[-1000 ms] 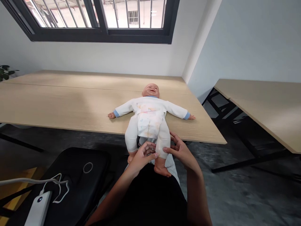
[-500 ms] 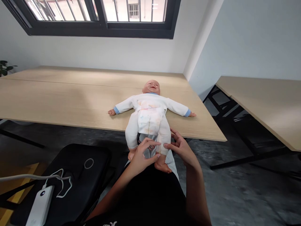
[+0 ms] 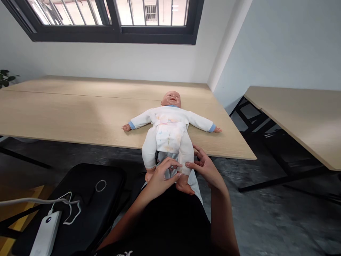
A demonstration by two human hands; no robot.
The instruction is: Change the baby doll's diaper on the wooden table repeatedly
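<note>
A baby doll (image 3: 170, 113) lies on its back at the table's front edge, its arms spread and its legs hanging over towards me. It wears a white top with blue cuffs, a patterned diaper (image 3: 168, 139) and white trouser legs. My left hand (image 3: 162, 176) has thumb and forefinger at the lower hem of the trouser leg (image 3: 185, 153) on the right, just above the bare foot (image 3: 184, 185). On the outer side of that same leg, my right hand (image 3: 205, 166) grips the fabric, thumb in front and fingers partly hidden behind.
The wooden table (image 3: 80, 113) stretches left under a window (image 3: 114, 32). Left of me a black padded chair (image 3: 87, 199) holds a white power bank (image 3: 45, 231) with a cable. Another table (image 3: 298, 113) stands to the right.
The thumb and forefinger of my left hand have drawn slightly closer together at the trouser hem. My right hand and the doll have barely moved.
</note>
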